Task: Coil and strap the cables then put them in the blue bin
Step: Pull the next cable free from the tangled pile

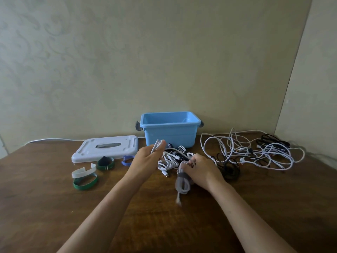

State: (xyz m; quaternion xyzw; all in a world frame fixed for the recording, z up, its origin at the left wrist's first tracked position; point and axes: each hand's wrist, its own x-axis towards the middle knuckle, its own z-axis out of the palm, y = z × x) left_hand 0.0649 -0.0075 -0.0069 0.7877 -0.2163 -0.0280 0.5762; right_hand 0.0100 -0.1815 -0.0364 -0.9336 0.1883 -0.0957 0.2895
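The right hand (201, 170) grips a coiled white cable (182, 181) bound by a grey strap (182, 175), at about 6 o'clock from the blue bin (170, 132). The bundle's long axis runs near to far, hanging down toward the viewer from the curled fingers, with a plug end trailing off its near tip; that tip is blurred, so the connector type cannot be made out. The fingers cover the top of the coil.

The left hand (147, 158), at about 10 o'clock from the bundle, pinches the looped end of another white cable (157, 145) between thumb and fingers, the loop pointing up and away toward the bin. Where this cable runs below the palm is hidden.

Between the two hands, just in front of the bin, lies a pile of strapped white cables (173, 158); the separate coils overlap and cannot be counted.

At 3 o'clock from the hands a black cable coil (229, 168) rests on the wooden table (54, 207), and beyond it loose white and black cables (255, 150) lie tangled.

At 9 o'clock lie a blue strap (127, 160), two green straps (85, 183), a white strap (83, 171), and the bin's white lid (105, 150). The bin stands open against the wall, its floor partly hidden by its front wall.
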